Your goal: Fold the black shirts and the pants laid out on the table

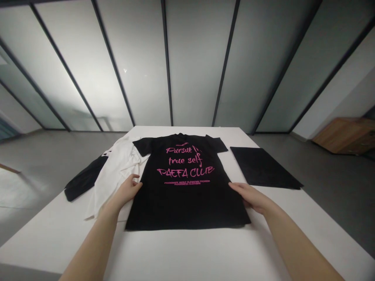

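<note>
A black T-shirt (187, 207) with pink lettering lies spread out on the white table, its collar at the far end and its hem toward me. My left hand (129, 190) pinches the shirt's left side edge, about midway down the body. On the opposite side, my right hand (249, 195) grips the right side edge between thumb and fingers at a similar height; its lower fingers are partly hidden. Both sleeves stick out sideways. Beside my left hand lies a crumpled white garment (113, 175), close against the black shirt.
Dark clothing (84, 179) pokes out from under the white garment and overhangs the left table edge. A flat, folded black cloth (263, 168) lies along the right edge of the white table (181, 253). Frosted glass panels (193, 66) stand behind; a wooden cabinet (345, 134) is at far right.
</note>
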`<state>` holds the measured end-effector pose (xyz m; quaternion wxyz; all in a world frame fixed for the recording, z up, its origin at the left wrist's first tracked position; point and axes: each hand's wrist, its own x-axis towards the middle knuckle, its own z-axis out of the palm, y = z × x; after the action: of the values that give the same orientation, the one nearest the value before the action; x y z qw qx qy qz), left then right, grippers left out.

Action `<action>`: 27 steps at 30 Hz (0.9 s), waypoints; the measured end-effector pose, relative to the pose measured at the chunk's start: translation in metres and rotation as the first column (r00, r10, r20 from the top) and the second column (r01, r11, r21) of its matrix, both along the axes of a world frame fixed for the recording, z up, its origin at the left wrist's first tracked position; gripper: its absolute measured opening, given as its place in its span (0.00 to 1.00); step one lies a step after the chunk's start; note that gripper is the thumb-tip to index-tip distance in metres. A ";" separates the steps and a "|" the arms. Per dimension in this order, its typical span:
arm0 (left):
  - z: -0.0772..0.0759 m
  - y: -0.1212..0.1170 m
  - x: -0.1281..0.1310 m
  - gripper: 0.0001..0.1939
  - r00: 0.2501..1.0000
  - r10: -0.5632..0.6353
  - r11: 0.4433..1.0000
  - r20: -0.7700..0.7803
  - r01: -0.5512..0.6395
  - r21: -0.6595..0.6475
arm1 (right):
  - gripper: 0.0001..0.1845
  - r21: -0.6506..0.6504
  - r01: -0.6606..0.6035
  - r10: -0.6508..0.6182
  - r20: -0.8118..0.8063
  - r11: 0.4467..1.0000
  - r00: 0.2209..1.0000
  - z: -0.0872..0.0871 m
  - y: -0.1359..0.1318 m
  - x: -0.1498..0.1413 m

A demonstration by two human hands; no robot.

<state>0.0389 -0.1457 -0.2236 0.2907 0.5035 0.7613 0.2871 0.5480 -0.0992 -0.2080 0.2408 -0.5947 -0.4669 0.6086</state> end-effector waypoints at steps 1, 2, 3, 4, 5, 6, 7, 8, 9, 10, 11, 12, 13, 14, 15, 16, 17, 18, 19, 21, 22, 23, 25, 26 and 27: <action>0.000 -0.001 0.001 0.28 1.000 0.010 1.000 -0.010 -0.010 0.001 | 0.18 0.024 0.042 -0.041 -0.012 0.999 0.999 0.001 -0.001 -0.004; 0.001 -0.001 0.003 0.28 0.999 0.019 1.000 -0.028 -0.019 0.003 | 0.17 0.052 0.070 -0.068 -0.041 0.996 0.997 0.002 -0.003 -0.009; 0.001 -0.001 0.004 0.27 0.998 0.031 0.999 -0.049 -0.030 0.010 | 0.16 0.079 0.081 -0.074 -0.084 0.994 0.994 0.003 -0.004 -0.013; 0.001 0.000 0.005 0.27 0.997 0.041 0.999 -0.066 -0.039 0.022 | 0.15 0.098 0.076 -0.063 -0.128 0.992 0.990 0.003 -0.005 -0.017; 0.000 0.000 0.005 0.27 0.996 0.047 0.998 -0.073 -0.045 0.032 | 0.14 0.107 0.064 -0.046 -0.159 0.992 0.986 0.002 -0.005 -0.020; -0.001 0.001 0.006 0.28 0.997 0.048 0.998 -0.068 -0.045 0.038 | 0.13 0.108 0.048 -0.029 -0.172 0.993 0.985 0.001 -0.005 -0.022; -0.002 0.001 0.006 0.29 0.998 0.045 0.999 -0.049 -0.043 0.034 | 0.13 0.103 0.036 -0.018 -0.174 0.994 0.985 0.000 -0.005 -0.023; -0.003 0.001 0.006 0.30 0.999 0.042 0.999 -0.018 -0.042 0.020 | 0.13 0.094 0.037 -0.021 -0.170 0.995 0.985 -0.002 -0.004 -0.022; -0.003 0.000 0.006 0.31 0.999 0.040 0.999 0.024 -0.040 0.003 | 0.14 0.078 0.054 -0.041 -0.166 0.996 0.985 -0.004 -0.002 -0.020; -0.003 -0.001 0.006 0.31 0.996 0.038 0.999 0.076 -0.037 -0.012 | 0.16 0.054 0.082 -0.072 -0.165 0.995 0.984 -0.005 -0.001 -0.016; -0.002 -0.002 0.006 0.30 0.990 0.036 0.999 0.135 -0.034 -0.019 | 0.19 0.025 0.116 -0.110 -0.168 0.993 0.980 -0.005 0.001 -0.012; 0.000 -0.003 0.007 0.28 0.979 0.039 0.999 0.200 -0.037 -0.015 | 0.23 -0.001 0.149 -0.147 -0.171 0.989 0.974 -0.004 0.003 -0.008; 0.002 -0.004 0.008 0.27 0.963 0.045 0.999 0.265 -0.046 -0.001 | 0.28 -0.019 0.179 -0.179 -0.169 0.984 0.969 -0.002 0.005 -0.003; 0.005 -0.006 0.009 0.26 0.944 0.052 0.998 0.327 -0.061 0.017 | 0.31 -0.025 0.200 -0.202 -0.161 0.979 0.966 0.001 0.006 0.002; 0.007 -0.007 0.010 0.26 0.923 0.063 0.996 0.381 -0.080 0.030 | 0.34 -0.024 0.212 -0.213 -0.149 0.977 0.966 0.005 0.007 0.006; 0.010 -0.008 0.011 0.26 0.902 0.079 0.994 0.424 -0.103 0.035 | 0.35 -0.016 0.216 -0.216 -0.133 0.976 0.967 0.008 0.007 0.011; 0.012 -0.008 0.013 0.26 0.885 0.092 0.992 0.457 -0.121 0.034 | 0.35 -0.006 0.210 -0.209 -0.117 0.978 0.971 0.011 0.007 0.014; 0.014 -0.009 0.014 0.27 0.871 0.101 0.991 0.480 -0.131 0.028 | 0.34 0.009 0.193 -0.192 -0.097 0.981 0.977 0.013 0.008 0.018; 0.014 -0.009 0.015 0.28 0.864 0.106 0.991 0.493 -0.134 0.022 | 0.33 0.033 0.171 -0.168 -0.063 0.985 0.984 0.014 0.008 0.021; 0.014 -0.010 0.017 0.29 0.865 0.092 0.993 0.493 -0.115 0.017 | 0.29 0.117 0.110 -0.118 0.059 0.987 0.991 0.011 0.009 0.028; 0.013 -0.010 0.017 0.29 0.872 0.075 0.995 0.483 -0.096 0.019 | 0.26 0.163 0.067 -0.091 0.146 0.984 0.985 0.008 0.010 0.031; 0.012 -0.010 0.017 0.29 0.882 0.054 0.997 0.467 -0.073 0.022 | 0.24 0.203 0.012 -0.062 0.240 0.979 0.969 0.005 0.011 0.034; 0.008 -0.009 0.015 0.28 0.912 0.019 0.999 0.410 -0.034 0.029 | 0.21 0.239 -0.098 -0.005 0.395 0.966 0.919 -0.001 0.012 0.040; 0.007 -0.008 0.014 0.28 0.929 0.008 0.999 0.370 -0.021 0.031 | 0.21 0.238 -0.145 0.026 0.438 0.960 0.898 -0.003 0.012 0.043; 0.006 -0.008 0.012 0.28 0.945 0.003 0.999 0.326 -0.014 0.032 | 0.23 0.230 -0.176 0.052 0.460 0.957 0.886 -0.004 0.012 0.045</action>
<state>0.0511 -0.1537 -0.2179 0.4026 0.4508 0.7000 0.3804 0.5928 -0.0869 -0.2117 0.1672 -0.6529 -0.6213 0.3997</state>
